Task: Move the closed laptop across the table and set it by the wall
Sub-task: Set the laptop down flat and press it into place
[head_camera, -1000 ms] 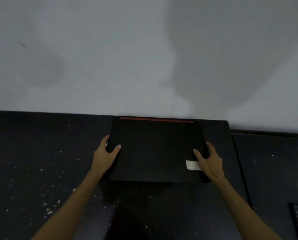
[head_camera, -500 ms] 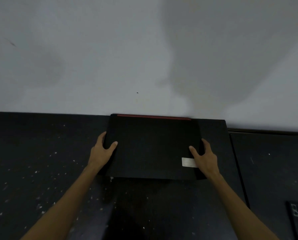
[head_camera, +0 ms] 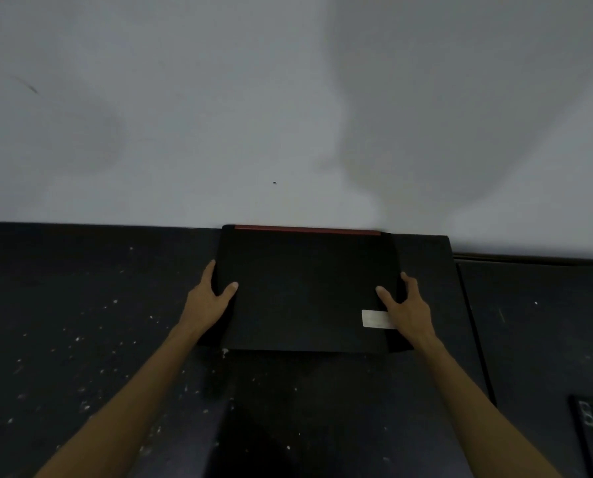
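Both hands grip the closed laptop [head_camera: 305,288] by its side edges.

Person's arms and hands: nothing worn

Left hand [head_camera: 208,300] and right hand [head_camera: 407,309] are showing bare, forearms unsleeved, no rings, watch or gloves appearing.

You pushed the laptop [head_camera: 305,288] up the frame until its red strip [head_camera: 307,230] met the wall [head_camera: 288,115] at centre. Your left hand [head_camera: 207,300] and right hand [head_camera: 407,310] rode up with it, gripping its sides.
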